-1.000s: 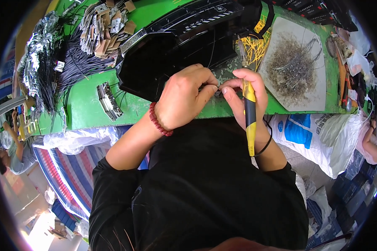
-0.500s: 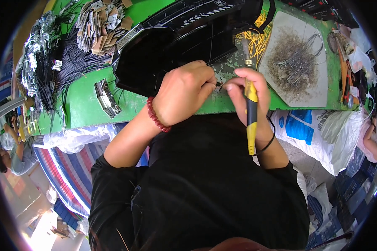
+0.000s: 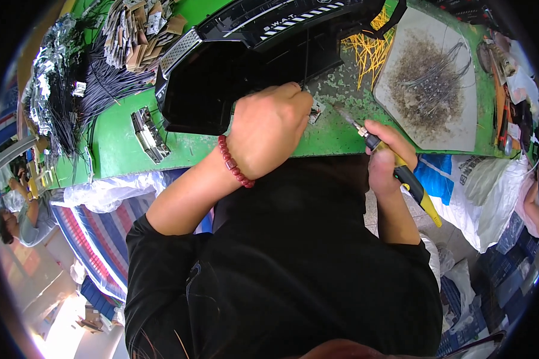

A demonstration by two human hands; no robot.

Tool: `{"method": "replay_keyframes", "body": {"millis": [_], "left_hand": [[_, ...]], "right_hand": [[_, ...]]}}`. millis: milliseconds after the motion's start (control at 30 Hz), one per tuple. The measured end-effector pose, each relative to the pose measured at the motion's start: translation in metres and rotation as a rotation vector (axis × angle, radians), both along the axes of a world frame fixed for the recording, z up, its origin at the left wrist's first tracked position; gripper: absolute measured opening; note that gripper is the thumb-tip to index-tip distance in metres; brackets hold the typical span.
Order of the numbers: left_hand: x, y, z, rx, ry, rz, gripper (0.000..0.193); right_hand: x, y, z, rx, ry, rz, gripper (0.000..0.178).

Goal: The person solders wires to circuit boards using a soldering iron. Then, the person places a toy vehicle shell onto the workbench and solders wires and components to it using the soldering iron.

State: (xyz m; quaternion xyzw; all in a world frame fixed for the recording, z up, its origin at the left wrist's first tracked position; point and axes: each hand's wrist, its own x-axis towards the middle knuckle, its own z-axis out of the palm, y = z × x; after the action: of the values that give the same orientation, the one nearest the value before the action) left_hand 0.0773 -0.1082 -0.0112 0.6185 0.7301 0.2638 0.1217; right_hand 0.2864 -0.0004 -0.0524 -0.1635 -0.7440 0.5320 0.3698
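Note:
My right hand (image 3: 390,151) is closed around a yellow-and-black soldering iron (image 3: 422,200), whose metal tip points up and left toward the fingertips of my other hand. My left hand (image 3: 268,127), with a red bead bracelet at the wrist, is closed in a pinch at the near edge of a black plastic shell (image 3: 203,84). A tiny light-coloured piece (image 3: 315,112) shows beside its fingertips; what the fingers pinch is mostly hidden. Above them, a thin dark wire (image 3: 307,57) runs up across the shell. The iron's tip is apart from the tiny piece.
On the green bench (image 3: 120,119) lie a metal-and-black part (image 3: 151,136), bundled dark wires (image 3: 105,93) and stacked cardboard pieces (image 3: 138,36). Yellow wires (image 3: 368,54) are beyond the iron. A pale board (image 3: 461,128) with debris is at right. Someone else (image 3: 27,218) sits far left.
My right hand has moved right and down, away from my left hand. The iron has swung from upright to a slant with its tip leftward. The shell has shifted slightly.

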Motion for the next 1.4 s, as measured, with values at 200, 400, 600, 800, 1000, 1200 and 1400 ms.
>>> {"method": "replay_keyframes", "body": {"millis": [200, 400, 600, 800, 1000, 1200, 1400], "left_hand": [[0.001, 0.001, 0.002, -0.036, 0.043, -0.015, 0.007], [-0.004, 0.002, 0.003, -0.065, -0.027, -0.048, 0.007], [-0.002, 0.004, 0.001, -0.049, -0.027, -0.048, 0.006], [-0.001, 0.005, -0.001, -0.039, -0.011, -0.044, 0.006], [-0.001, 0.004, 0.000, -0.040, -0.004, -0.045, 0.005], [-0.002, 0.004, -0.001, -0.030, 0.011, -0.056, 0.007], [-0.002, 0.004, -0.001, -0.027, -0.007, -0.051, 0.005]], "right_hand": [[0.002, -0.010, -0.003, -0.245, 0.015, -0.118, 0.028], [0.001, -0.006, -0.006, -0.242, 0.026, -0.089, 0.026], [0.002, -0.002, -0.012, -0.158, 0.077, -0.071, 0.025], [0.006, -0.005, -0.004, -0.150, -0.035, -0.022, 0.025], [0.005, -0.004, -0.002, -0.092, -0.073, 0.007, 0.024], [0.005, -0.004, -0.004, -0.088, -0.080, 0.015, 0.023], [0.003, -0.001, -0.014, 0.021, 0.049, -0.013, 0.025]]}}
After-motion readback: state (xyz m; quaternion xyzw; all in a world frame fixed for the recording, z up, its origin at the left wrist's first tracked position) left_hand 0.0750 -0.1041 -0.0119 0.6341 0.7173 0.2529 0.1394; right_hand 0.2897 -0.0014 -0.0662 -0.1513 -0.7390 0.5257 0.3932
